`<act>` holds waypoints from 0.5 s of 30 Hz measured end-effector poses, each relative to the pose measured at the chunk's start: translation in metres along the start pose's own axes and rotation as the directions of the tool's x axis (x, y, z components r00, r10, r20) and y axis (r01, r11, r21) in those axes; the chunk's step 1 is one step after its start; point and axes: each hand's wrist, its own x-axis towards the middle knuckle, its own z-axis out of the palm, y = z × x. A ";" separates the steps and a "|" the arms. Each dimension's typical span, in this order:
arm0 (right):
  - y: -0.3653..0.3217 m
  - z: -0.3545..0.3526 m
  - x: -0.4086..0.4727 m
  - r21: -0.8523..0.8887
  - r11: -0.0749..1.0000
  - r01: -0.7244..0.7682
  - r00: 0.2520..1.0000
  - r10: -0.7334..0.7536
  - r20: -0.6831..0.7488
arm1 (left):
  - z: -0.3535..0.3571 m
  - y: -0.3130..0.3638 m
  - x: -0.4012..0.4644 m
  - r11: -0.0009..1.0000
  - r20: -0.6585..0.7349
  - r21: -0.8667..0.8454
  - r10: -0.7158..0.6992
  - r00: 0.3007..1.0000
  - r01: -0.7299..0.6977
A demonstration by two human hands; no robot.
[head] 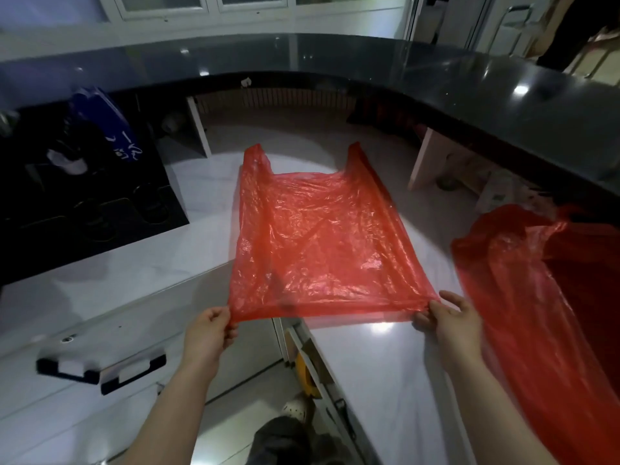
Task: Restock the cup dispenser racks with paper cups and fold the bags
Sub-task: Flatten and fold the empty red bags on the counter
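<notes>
Bag: the red bag (318, 236) lies spread flat on the white bench (385, 380), mid-frame, handles pointing away toward the top.
Left hand (209, 333): pinching the near left corner of the bag.
Right hand (449, 322): pinching the near right corner — the edge pulled taut between the two.
Second bag (536, 297): crumpled at the right edge of the frame, not yet folded.
Risk: thin, slippery film — an uneven lift and the fold likely goes crooked, or a corner slips free.

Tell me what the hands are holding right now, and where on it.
Both hold the flat red bag by its bottom edge: left hand pinches the near left corner, right hand the near right corner.
</notes>
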 end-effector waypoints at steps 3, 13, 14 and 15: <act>0.000 0.000 -0.002 -0.043 0.998 0.042 0.999 -0.043 -0.021 | -0.005 -0.001 0.003 0.999 -0.023 0.027 0.028 0.999 -0.027; 0.010 0.005 -0.024 -0.514 0.777 0.365 0.909 -0.416 0.015 | -0.012 0.014 -0.007 0.997 0.074 0.076 0.011 0.997 -0.017; 0.010 0.005 -0.023 -0.520 0.769 0.371 0.905 -0.424 0.019 | -0.011 0.015 -0.008 0.990 0.100 0.131 0.032 0.994 -0.045; 0.011 0.005 -0.022 -0.525 0.762 0.379 0.902 -0.431 0.025 | -0.010 0.017 -0.007 0.980 0.121 0.183 0.055 0.991 -0.076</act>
